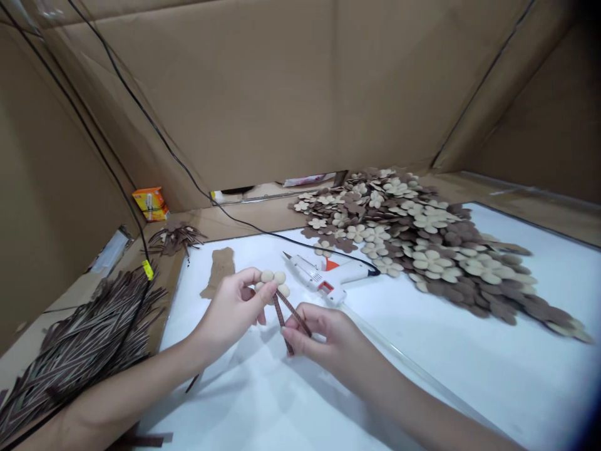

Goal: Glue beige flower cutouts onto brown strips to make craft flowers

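Observation:
Between the thumb and fingers of my left hand [237, 307] is a small cream flower cutout [273, 279] with rounded petals. Two brown stitched strips [280, 318] run down from the flower, spreading apart in a narrow V. My right hand [323, 332] pinches the lower part of these strips. Both hands are raised over the white board [244, 401]. Just beyond them lies a white hot glue gun [319, 275] with an orange trigger, its nozzle pointing left and a long clear glue stick [399, 354] trailing from its back.
A big heap of cream and brown flower cutouts [432, 263] covers the right back. Many brown strips [94, 338] are piled at left. An orange box [151, 204], a torn cardboard piece [220, 272] and a black cord [188, 172] are also there. Cardboard walls [263, 94] enclose the space.

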The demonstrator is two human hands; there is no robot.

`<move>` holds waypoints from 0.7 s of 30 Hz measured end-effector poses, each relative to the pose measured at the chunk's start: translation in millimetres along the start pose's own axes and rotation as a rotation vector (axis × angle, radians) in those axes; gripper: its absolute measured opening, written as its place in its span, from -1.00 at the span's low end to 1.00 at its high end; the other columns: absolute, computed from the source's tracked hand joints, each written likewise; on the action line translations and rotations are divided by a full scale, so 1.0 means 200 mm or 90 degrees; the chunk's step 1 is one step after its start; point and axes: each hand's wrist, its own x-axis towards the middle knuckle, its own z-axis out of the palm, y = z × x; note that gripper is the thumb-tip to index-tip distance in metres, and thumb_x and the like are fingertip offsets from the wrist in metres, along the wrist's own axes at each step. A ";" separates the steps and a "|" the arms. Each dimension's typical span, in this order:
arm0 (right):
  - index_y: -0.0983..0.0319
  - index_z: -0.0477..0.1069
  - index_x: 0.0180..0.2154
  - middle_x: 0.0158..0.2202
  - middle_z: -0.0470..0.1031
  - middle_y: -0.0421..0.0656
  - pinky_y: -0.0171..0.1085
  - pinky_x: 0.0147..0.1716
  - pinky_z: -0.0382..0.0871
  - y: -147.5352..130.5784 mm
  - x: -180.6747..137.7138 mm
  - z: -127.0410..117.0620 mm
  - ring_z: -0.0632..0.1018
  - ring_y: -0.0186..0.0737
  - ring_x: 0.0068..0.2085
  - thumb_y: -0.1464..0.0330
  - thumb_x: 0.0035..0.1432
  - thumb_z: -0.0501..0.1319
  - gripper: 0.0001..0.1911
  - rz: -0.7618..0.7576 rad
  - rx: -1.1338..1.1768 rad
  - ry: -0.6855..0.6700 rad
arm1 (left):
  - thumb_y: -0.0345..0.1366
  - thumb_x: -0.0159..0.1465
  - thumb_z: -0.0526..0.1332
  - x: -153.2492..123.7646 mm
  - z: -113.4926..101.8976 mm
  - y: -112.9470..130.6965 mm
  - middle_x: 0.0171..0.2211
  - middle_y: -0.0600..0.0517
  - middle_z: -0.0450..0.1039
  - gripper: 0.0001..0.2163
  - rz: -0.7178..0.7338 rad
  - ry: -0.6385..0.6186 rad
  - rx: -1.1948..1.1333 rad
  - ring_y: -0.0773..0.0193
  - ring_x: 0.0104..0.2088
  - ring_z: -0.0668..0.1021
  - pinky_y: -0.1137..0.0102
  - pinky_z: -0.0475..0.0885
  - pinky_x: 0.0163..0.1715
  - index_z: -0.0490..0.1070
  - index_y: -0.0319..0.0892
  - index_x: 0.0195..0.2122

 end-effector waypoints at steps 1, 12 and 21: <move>0.23 0.33 -0.47 -0.53 0.47 -0.22 -0.32 -0.37 0.26 0.00 0.00 0.00 0.45 -0.27 -0.41 0.29 0.07 0.15 -0.84 0.012 -0.015 0.001 | -0.12 0.17 0.17 0.00 0.00 0.00 -0.56 0.15 0.31 -0.74 0.003 0.007 0.004 0.52 -0.67 0.35 0.60 0.22 -0.71 0.30 -0.24 -0.46; 0.28 0.43 -0.27 -0.42 0.54 -0.12 -0.18 -0.18 0.32 0.04 0.04 -0.03 0.52 -0.20 -0.32 0.21 0.02 0.16 -0.70 0.083 0.229 -0.005 | -0.09 0.15 0.17 0.05 -0.08 0.02 -0.62 0.15 0.30 -0.71 0.016 0.028 0.034 0.50 -0.68 0.33 0.58 0.20 -0.70 0.31 -0.24 -0.51; 0.28 0.52 -0.37 -0.37 0.54 -0.09 -0.18 -0.14 0.33 0.08 0.04 -0.01 0.52 -0.20 -0.29 0.13 0.00 0.25 -0.67 0.061 0.227 -0.037 | -0.04 0.12 0.17 0.08 -0.09 -0.02 -0.50 0.08 0.40 -0.68 0.009 0.004 0.044 0.48 -0.69 0.38 0.54 0.18 -0.71 0.35 -0.25 -0.47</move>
